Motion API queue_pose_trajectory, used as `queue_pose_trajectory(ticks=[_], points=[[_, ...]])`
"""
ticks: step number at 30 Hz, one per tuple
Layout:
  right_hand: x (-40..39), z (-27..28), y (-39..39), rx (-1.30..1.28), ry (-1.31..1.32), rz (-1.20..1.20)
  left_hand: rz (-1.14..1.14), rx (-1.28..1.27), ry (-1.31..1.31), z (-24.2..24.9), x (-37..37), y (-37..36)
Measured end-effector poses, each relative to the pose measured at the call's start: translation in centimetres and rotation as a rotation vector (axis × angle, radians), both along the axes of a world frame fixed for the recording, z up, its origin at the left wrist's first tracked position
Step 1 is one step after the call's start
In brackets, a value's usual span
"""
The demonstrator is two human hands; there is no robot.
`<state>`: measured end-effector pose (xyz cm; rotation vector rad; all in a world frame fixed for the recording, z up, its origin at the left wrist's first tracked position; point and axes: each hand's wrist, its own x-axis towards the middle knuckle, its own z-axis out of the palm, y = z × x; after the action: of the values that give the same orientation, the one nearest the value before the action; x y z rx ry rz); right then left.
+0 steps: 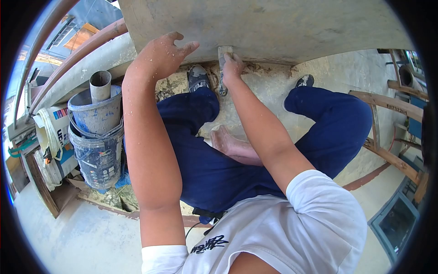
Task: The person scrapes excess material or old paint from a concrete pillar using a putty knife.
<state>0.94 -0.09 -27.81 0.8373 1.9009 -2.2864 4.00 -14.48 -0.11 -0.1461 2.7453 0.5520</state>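
Observation:
My right hand (233, 68) is wrapped round a plastering trowel (222, 82), a narrow, grey-smeared blade held low at the foot of the grey wall (273, 27). The blade's far end lies against or very near the wall; exact contact I cannot make out. My left hand (160, 54) is raised to the left of the trowel, in front of the wall, fingers apart and curved, holding nothing. White specks dot its skin and forearm. Below the hands, my shoes (199, 77) stand on the rough, stained floor (269, 98).
Stacked paint-stained buckets (96, 153) stand at my left, with a grey pipe piece (100, 86) in the top one. Beside them is a white container (59, 125). Pinkish rails (86, 52) curve behind. Wooden frames (388, 105) and a glazed window frame (397, 223) are at right.

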Motion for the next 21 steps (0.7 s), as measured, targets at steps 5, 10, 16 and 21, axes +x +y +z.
queue_pose_trajectory(ticks=[5,10,16,21], points=[[-0.2,0.9,-0.6,0.035,0.044,-0.034,-0.092,-0.045,-0.024,-0.8,-1.1,-0.9],[-0.3,1.9,-0.9,-0.045,0.035,-0.081,0.003,0.016,0.009,-0.2,-1.0,-0.1],[0.2,7.5,-1.1,-0.244,0.094,-0.119,-0.005,0.003,0.012,-1.5,-0.8,-1.4],[0.0,9.9,0.3,-0.426,0.261,-0.104,0.041,0.036,0.016,-0.8,-0.5,-1.4]])
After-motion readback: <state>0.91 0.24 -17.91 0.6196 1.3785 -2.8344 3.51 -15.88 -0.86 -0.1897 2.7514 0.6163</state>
